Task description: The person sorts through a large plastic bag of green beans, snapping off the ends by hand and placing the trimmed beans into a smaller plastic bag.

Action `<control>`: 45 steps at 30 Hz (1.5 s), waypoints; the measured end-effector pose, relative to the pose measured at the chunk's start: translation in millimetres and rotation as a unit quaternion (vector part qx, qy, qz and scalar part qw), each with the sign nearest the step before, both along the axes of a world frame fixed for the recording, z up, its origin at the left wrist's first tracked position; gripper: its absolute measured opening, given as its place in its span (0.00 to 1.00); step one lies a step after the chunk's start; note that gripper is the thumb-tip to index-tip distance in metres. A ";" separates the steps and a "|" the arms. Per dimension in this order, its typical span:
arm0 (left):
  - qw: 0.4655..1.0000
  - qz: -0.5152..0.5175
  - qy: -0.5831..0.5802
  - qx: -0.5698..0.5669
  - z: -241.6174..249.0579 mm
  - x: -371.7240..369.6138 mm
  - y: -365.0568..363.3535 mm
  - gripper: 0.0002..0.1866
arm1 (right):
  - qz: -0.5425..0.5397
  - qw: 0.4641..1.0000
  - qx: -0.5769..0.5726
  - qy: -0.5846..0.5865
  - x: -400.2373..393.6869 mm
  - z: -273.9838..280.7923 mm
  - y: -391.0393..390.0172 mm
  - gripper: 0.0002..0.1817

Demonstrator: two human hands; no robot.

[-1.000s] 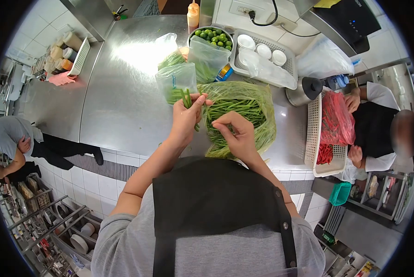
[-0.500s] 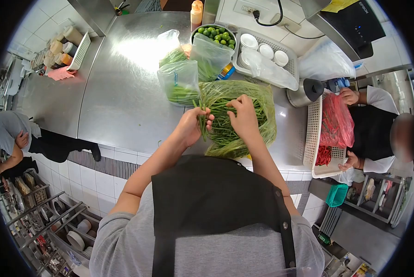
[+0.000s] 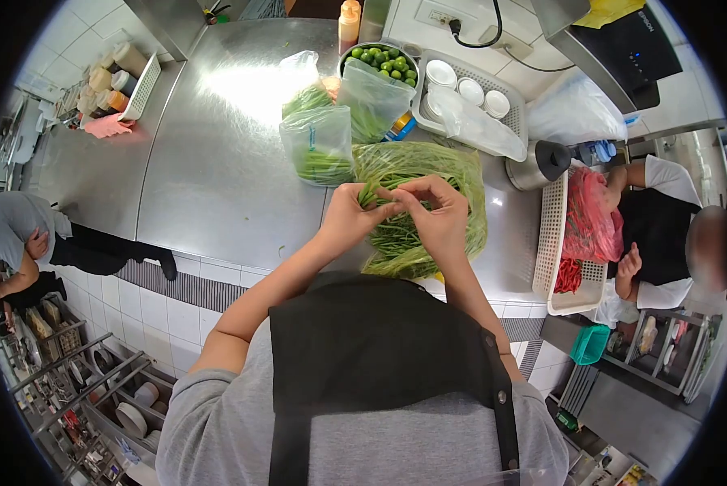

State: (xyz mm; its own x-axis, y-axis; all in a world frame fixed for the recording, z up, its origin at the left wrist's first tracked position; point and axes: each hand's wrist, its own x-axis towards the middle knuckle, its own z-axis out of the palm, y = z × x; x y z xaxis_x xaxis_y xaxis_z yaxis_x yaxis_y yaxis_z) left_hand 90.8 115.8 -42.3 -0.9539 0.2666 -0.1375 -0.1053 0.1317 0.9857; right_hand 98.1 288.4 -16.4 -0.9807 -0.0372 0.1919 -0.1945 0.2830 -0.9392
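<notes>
My left hand (image 3: 349, 217) is closed around a small bundle of green beans (image 3: 368, 195). Right beside it, my right hand (image 3: 440, 220) pinches at the bundle's end, its fingertips meeting those of the left; the exact spot it grips is partly hidden. Both hands are above an opened, yellow-green plastic bag (image 3: 470, 168) on the steel counter. Many loose green beans (image 3: 392, 240) lie in the bag. Just left of it stand clear bags of green vegetables, the nearest one (image 3: 319, 154) close to my left hand.
Behind are a bowl of limes (image 3: 386, 58), a sauce bottle (image 3: 349, 24) and a grey basket (image 3: 505, 144) of white cups. A steel jug (image 3: 526, 172) stands right. A co-worker (image 3: 651, 215) handles a red bag (image 3: 590, 215) over a white basket (image 3: 551, 202); another person (image 3: 23, 235) is left.
My right hand has left the beans in the bag and come to the left hand's bundle. The left hand has turned inward. The co-worker's lower hand has come off the basket.
</notes>
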 end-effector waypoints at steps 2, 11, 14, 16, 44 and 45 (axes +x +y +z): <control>0.999 0.019 0.025 -0.024 1.1 0.4 0.5 0.10 | -0.011 0.986 -0.133 -0.103 0.0 -4.2 -2.6 0.04; 0.990 0.093 0.016 0.109 -18.0 -8.6 -13.1 0.08 | 0.010 0.985 -0.055 -0.165 -5.1 -30.3 26.0 0.09; 0.942 0.103 -0.171 0.271 -3.1 -17.6 -31.1 0.10 | 0.056 0.990 0.027 -0.123 2.6 -25.1 17.4 0.12; 0.894 0.115 -0.211 0.379 -6.3 -22.0 -33.4 0.11 | 0.059 0.992 0.043 -0.102 8.0 -18.1 2.5 0.11; 0.854 0.166 -0.297 0.394 -30.0 4.4 -11.7 0.23 | -0.100 0.923 0.369 0.049 -32.5 -76.1 32.1 0.07; 0.867 0.145 -0.283 0.383 -30.3 5.9 -13.4 0.22 | -0.089 0.920 0.380 0.040 -34.1 -76.7 33.9 0.07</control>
State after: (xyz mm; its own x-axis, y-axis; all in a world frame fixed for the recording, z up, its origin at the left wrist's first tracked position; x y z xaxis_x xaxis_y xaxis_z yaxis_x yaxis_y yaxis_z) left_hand 96.8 102.5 -72.5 -0.8339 0.2464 -0.4939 -0.5196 -0.6521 0.5520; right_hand 64.0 322.3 -93.1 -0.9682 -0.0299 0.2485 -0.1409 0.8856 -0.4425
